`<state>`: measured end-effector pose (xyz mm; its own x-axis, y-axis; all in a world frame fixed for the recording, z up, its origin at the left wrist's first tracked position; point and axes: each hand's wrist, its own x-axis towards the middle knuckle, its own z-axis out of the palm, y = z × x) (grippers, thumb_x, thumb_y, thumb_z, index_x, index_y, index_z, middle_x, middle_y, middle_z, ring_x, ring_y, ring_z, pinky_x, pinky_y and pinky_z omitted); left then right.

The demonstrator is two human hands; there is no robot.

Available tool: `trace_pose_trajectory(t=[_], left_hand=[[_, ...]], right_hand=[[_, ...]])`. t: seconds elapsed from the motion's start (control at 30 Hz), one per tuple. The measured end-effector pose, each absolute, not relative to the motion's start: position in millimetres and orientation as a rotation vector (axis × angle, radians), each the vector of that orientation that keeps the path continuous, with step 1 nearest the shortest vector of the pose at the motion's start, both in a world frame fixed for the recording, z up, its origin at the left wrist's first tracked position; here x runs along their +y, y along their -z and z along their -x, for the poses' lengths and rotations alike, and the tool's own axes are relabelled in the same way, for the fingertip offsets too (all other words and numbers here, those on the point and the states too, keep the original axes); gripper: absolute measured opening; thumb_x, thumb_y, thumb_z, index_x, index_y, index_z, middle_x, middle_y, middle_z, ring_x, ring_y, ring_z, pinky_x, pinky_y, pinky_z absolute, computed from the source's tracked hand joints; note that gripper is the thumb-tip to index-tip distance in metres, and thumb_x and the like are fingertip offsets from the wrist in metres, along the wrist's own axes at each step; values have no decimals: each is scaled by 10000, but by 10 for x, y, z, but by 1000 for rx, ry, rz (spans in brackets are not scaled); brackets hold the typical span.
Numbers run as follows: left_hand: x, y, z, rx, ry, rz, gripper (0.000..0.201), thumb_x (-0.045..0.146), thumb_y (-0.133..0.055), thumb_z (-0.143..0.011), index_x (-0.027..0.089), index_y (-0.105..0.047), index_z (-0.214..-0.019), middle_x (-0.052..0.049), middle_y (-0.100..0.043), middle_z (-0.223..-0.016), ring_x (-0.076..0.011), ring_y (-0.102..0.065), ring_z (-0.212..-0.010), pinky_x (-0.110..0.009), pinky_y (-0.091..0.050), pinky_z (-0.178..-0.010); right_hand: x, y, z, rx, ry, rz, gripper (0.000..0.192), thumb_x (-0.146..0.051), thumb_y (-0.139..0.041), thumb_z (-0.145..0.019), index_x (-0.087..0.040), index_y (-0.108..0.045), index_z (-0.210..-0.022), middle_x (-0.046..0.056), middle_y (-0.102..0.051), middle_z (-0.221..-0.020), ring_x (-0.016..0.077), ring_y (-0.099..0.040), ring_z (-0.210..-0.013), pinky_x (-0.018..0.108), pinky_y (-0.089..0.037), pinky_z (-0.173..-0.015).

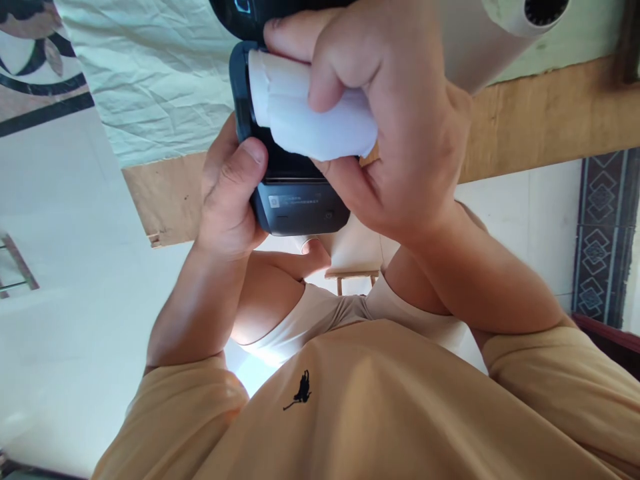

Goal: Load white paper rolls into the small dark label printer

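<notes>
My left hand (227, 200) grips a small dark blue handheld device (300, 207) from its left side, thumb pressed on its front face. The device's lid (240, 13) is swung open at the top of the view. My right hand (395, 127) is wrapped around a white paper roll (300, 113), which lies across the device's open compartment. Whether the roll is fully seated in it is hidden by my fingers. Both hands are held close in front of my tan shirt (375, 413).
Behind the hands is a wooden tabletop (540, 120) partly covered by a wrinkled pale green sheet (160, 73). A white round object (535, 13) rests at the top right. A small wooden stool (355, 273) shows between my arms. A patterned tile strip (600, 233) runs along the right.
</notes>
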<state>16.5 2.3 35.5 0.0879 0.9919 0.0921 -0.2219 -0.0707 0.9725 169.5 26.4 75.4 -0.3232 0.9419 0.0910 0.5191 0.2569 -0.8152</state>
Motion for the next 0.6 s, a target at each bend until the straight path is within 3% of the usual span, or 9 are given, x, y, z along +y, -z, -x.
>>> trace_pose_trajectory(t=[0.17, 0.23, 0.33, 0.53, 0.6], left_hand=[[67, -259, -59, 908, -1213, -1112, 329, 415, -595, -769, 215, -616, -1029, -25, -634, -1039, -295, -546, -1223, -379, -540, -900], [98, -162, -13, 766, -1297, -1183, 438, 523, -565, -758, 205, -605, -1055, -48, -632, -989, -311, -576, -1171, -391, -556, -845], [129, -24, 36, 738, -1308, -1185, 449, 543, -510, -781, 185, -591, -1040, -77, -619, -938, -321, -601, -1117, -403, -560, -797], [163, 21, 56, 729, -1343, -1167, 487, 595, -485, -773, 162, -608, -960, -76, -576, -786, -291, -644, -957, -339, -532, -660], [212, 4, 81, 643, -1322, -1240, 484, 594, -555, -733, 179, -612, -975, -45, -564, -764, -259, -647, -907, -332, -541, -686]], right_hand=[[211, -616, -1720, -2084, -410, 1024, 217, -183, -385, -850, -171, -549, -991, -53, -612, -1197, 44, -607, -1070, 256, -456, -945], [223, -555, -1727, -2068, -354, 969, 176, -135, -442, -791, -156, -539, -936, -72, -602, -1217, 50, -607, -1078, 263, -445, -919], [250, -514, -1727, -2031, -331, 888, 136, -116, -472, -758, -149, -567, -851, -61, -592, -1219, 84, -576, -1137, 260, -444, -915], [156, -545, -1715, -1911, -195, 931, 216, -232, -465, -837, -171, -640, -727, -6, -620, -879, 92, -576, -890, 273, -437, -829], [117, -516, -1725, -1934, -181, 896, 208, -256, -483, -832, -198, -650, -722, -12, -613, -841, 91, -562, -861, 284, -420, -806]])
